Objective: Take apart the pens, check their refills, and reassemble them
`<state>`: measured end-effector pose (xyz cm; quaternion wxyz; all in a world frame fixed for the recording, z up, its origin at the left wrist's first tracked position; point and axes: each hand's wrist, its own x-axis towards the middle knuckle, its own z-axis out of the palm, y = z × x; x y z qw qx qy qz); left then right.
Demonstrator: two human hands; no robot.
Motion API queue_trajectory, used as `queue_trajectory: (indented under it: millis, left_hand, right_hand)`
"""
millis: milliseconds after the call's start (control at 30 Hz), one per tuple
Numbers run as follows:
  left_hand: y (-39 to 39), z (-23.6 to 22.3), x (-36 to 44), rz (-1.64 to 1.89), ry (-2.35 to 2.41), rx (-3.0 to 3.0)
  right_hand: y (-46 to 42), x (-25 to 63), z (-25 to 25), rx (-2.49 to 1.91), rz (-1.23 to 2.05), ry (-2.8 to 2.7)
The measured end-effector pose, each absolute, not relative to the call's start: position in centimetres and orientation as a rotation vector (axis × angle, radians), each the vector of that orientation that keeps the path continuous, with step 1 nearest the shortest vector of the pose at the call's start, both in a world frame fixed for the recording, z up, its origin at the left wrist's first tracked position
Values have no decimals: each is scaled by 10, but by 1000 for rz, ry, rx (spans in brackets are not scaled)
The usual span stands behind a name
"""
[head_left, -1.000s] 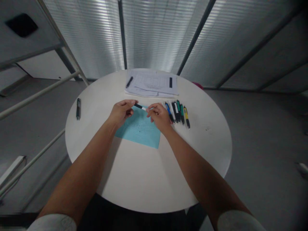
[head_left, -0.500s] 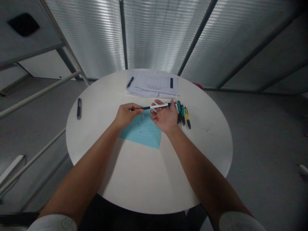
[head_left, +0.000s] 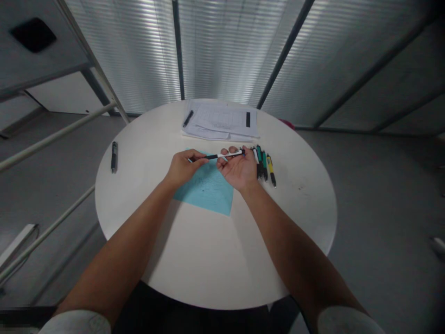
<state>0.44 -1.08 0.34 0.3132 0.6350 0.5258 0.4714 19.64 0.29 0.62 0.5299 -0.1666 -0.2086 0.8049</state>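
Note:
Over a blue sheet of paper (head_left: 208,192), I hold a white pen (head_left: 227,155) with a black grip, lying nearly level. My left hand (head_left: 184,166) pinches its dark grip end between thumb and fingers. Turned palm up, my right hand (head_left: 240,170) has its fingers curled around the clip end, with the thumb at the pen's dark end. Just right of that hand lie several pens side by side, among them a green pen (head_left: 264,166) and a yellow pen (head_left: 271,170). Handwriting on the blue sheet is too small to read.
A stack of white papers (head_left: 222,123) sits at the far side of the round white table (head_left: 208,260), with a black pen (head_left: 188,118) on it. Another dark pen (head_left: 114,157) lies near the left edge. A white metal frame (head_left: 59,135) stands at the left.
My right fingers have curled in closer around the clip end, and the thumb has shifted slightly left. My left hand keeps its pinch on the pen.

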Motion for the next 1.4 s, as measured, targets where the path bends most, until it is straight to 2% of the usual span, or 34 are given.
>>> queue_trajectory:
  millis: [1000, 1400]
  left_hand:
    - [-5, -8, 1, 1237, 1309, 1714]
    - [-8, -1, 0, 1199, 1369, 1739]
  right_hand:
    - [1, 193, 11, -526, 1815, -545]
    - [-3, 181, 11, -655, 1774, -743]
